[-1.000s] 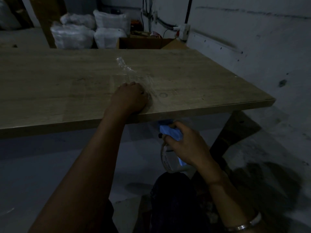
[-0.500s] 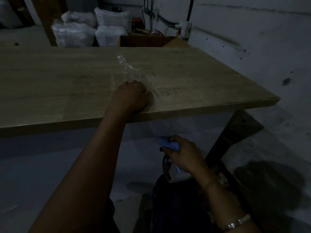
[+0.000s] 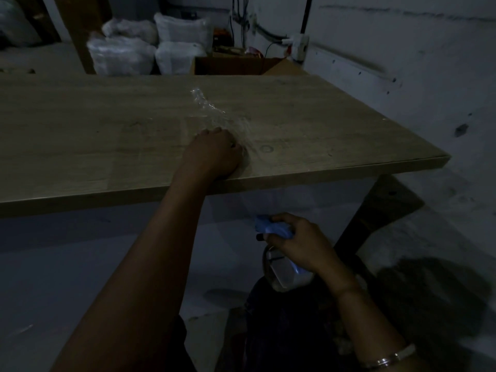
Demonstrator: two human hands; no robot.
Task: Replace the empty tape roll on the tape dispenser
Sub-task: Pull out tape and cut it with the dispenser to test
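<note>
Gripping the dispenser [image 3: 279, 245] below the table edge, the right hand [image 3: 303, 245] closes its fingers round the blue handle, over the person's lap. The dispenser has a light blue plastic body; its handle end points up and left, with a small dark part just under it. Beneath the hand sits a pale, rounded roll section with a glossy face. The dim light does not show whether this roll is full or empty.

The left hand [image 3: 214, 154] rests on the table [image 3: 80, 146] near its front edge, fingers curled under into a loose fist. It lies on the near end of a crumpled strip of clear tape [image 3: 212, 111]; whether the fingers pinch the strip cannot be told. The strip runs from the hand away across the wooden top, its far end lifted and wrinkled.

A metal bangle [image 3: 391, 358] circles the right wrist. Behind the table stand white filled bags [image 3: 150, 47] and an open cardboard box [image 3: 241, 64]. Cables and a white socket [image 3: 298, 45] hang on the wall [image 3: 402, 49] at right.
</note>
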